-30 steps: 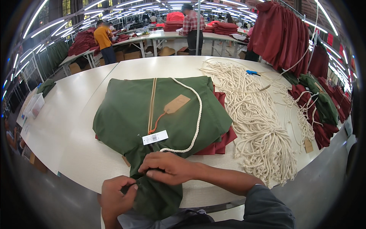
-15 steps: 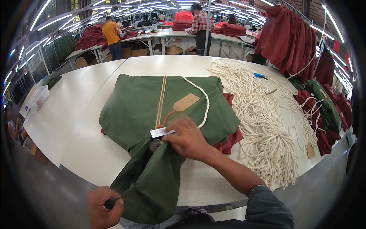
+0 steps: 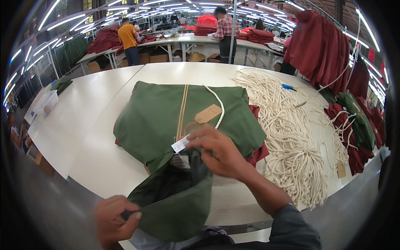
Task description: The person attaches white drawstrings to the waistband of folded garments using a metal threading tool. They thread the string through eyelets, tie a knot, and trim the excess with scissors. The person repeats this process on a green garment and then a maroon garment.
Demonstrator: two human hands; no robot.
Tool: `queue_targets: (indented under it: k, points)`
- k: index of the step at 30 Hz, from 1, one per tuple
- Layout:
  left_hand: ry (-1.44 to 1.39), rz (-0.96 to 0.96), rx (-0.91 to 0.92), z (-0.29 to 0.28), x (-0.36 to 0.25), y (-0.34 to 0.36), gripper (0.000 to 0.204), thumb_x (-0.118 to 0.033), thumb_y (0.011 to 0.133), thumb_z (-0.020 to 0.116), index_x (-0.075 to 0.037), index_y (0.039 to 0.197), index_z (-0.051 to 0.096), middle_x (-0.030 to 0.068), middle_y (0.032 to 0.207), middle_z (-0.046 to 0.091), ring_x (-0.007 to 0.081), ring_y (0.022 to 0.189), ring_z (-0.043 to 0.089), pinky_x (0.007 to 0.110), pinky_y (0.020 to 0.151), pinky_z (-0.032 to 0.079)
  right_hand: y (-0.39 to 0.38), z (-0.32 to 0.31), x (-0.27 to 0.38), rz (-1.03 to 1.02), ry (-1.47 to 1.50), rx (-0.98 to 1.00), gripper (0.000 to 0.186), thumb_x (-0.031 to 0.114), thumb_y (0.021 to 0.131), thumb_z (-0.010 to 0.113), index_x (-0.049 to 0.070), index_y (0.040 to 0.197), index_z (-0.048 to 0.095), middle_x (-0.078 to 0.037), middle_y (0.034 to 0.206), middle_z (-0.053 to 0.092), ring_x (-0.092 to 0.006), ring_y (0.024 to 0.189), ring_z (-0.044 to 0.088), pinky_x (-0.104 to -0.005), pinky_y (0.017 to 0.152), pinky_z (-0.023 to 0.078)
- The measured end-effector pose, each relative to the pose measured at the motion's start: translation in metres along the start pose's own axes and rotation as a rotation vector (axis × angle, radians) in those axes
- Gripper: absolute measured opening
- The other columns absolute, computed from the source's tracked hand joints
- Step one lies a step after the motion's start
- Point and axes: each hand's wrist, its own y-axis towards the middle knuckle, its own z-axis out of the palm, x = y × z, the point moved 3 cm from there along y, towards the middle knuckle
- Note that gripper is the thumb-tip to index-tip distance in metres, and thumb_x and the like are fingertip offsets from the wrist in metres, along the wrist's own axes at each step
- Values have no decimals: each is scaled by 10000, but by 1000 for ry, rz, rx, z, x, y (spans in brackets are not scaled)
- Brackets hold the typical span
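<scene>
A dark green fabric item [image 3: 154, 121] lies on the table, a tan stripe down its middle. Its near end is a hood-like flap [image 3: 179, 216], spread so that the dark inside and a pale inner label show. My left hand [image 3: 114, 218] is closed on the left edge of this flap at the table's near side. Over the opening, my right hand [image 3: 218, 150] has its thumb and fingers apart, fingertips beside a small white tag [image 3: 180, 144]. A brown card tag [image 3: 208, 113] on an orange-brown string and a white cord [image 3: 221, 106] rest on the green fabric.
White ropes [image 3: 291, 146] lie heaped to the right, with a blue-handled tool [image 3: 288, 87] near their far end. Dark red cloth [image 3: 260, 154] shows under the green item. A clear bin [image 3: 46, 103] stands far left. Red fabric [image 3: 318, 50] hangs at right; co-workers stand beyond the table.
The flap has opened wider, baring its inside and the inner label. My right hand has loosened from the fabric by the white tag, its fingers spreading. My left hand keeps its hold.
</scene>
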Motion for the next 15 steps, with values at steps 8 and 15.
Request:
queue_targets:
  k: [8,15]
  points:
    - [-52,34,-71,38,0,28,130,17,754,753,-2,882,741,108,735,698,220,598,651,301,557,493,-19,-2,70,-43,-128,301,277,201,877,781,115,1133,721,-54,858,683,-282,774,679,-387,723,539]
    - [-150,-151,116,38,15,27,148,-29,794,793,-2,934,755,127,811,742,243,677,709,293,612,531,-18,1,64,27,-77,179,155,96,852,738,117,1004,713,-43,787,589,-244,653,614,-373,559,483]
